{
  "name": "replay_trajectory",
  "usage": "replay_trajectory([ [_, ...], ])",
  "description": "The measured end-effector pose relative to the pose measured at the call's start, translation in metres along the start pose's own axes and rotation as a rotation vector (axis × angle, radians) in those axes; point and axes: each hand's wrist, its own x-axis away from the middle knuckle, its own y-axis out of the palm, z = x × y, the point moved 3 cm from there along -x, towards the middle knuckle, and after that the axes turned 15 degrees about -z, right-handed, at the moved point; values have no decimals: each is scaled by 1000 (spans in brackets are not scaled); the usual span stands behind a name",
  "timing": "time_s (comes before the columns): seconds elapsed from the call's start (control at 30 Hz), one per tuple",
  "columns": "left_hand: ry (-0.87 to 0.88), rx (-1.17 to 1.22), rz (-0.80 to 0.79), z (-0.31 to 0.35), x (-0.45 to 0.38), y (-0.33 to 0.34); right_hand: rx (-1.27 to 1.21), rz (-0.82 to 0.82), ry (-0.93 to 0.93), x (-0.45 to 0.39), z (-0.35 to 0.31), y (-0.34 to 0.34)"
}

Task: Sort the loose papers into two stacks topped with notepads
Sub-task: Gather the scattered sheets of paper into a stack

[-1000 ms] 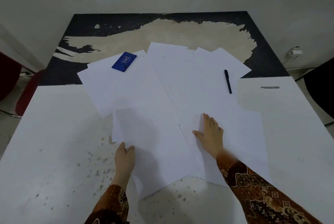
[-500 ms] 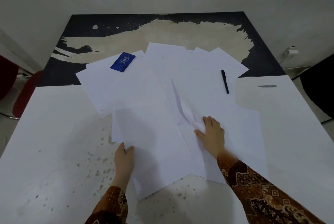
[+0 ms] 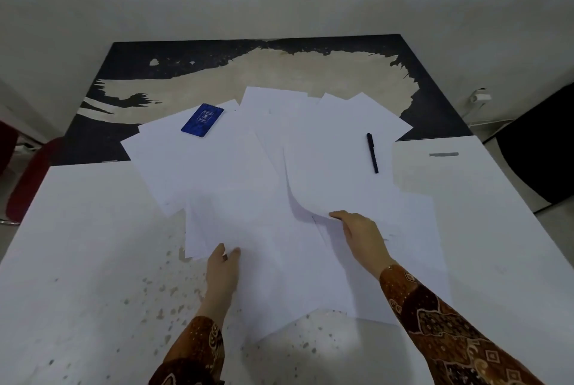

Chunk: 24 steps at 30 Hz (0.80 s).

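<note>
Several loose white papers (image 3: 236, 173) lie fanned and overlapping across the middle of the table. A small blue notepad (image 3: 202, 120) rests on the far left sheets. My right hand (image 3: 360, 229) pinches the near left corner of one sheet (image 3: 329, 173), and that corner curls up off the pile. My left hand (image 3: 222, 266) lies at the near left edge of a front sheet (image 3: 273, 276), thumb and fingers touching the paper. Whether its fingers go under the sheet cannot be told.
A black pen (image 3: 372, 152) lies on the right-hand papers. The near table (image 3: 77, 260) is white with worn speckles; the far table (image 3: 174, 58) is black with a peeled beige patch. A red chair (image 3: 28, 179) stands at the left, a dark object (image 3: 540, 148) at the right.
My right hand went from lying flat on the papers to pinching a sheet's corner and lifting it, and the raised fold has grown. My left hand has hardly moved.
</note>
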Motion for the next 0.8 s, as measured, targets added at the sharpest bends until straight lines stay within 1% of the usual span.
replay_trajectory([
  [0.1, -1, 54, 11, 12, -3, 9, -68, 22, -119, 8, -20, 11],
  [0.23, -15, 160, -42, 31, -4, 25, -85, 9, -307, 23, -41, 37],
  [0.3, -18, 144, -46, 39, -5, 30, -66, -55, -381, 30, -48, 48],
  [0.4, 19, 49, -58, 43, -7, 36, -13, -266, -424, 39, -57, 59],
  [0.47, 6, -6, -58, 39, -10, 37, -30, -403, -366, 40, -57, 57],
  [0.5, 8, -30, -51, 39, -10, 37, -31, -422, -325, 35, -53, 55],
  [0.6, -3, -98, -32, 44, -14, 40, 103, -372, -188, 7, -26, 41],
  [0.7, 23, -125, -31, 48, -19, 39, 328, -372, 59, -27, 10, 19],
  [0.8, 69, -170, -33, 58, -23, 37, 377, -318, 193, -54, 33, 0],
])
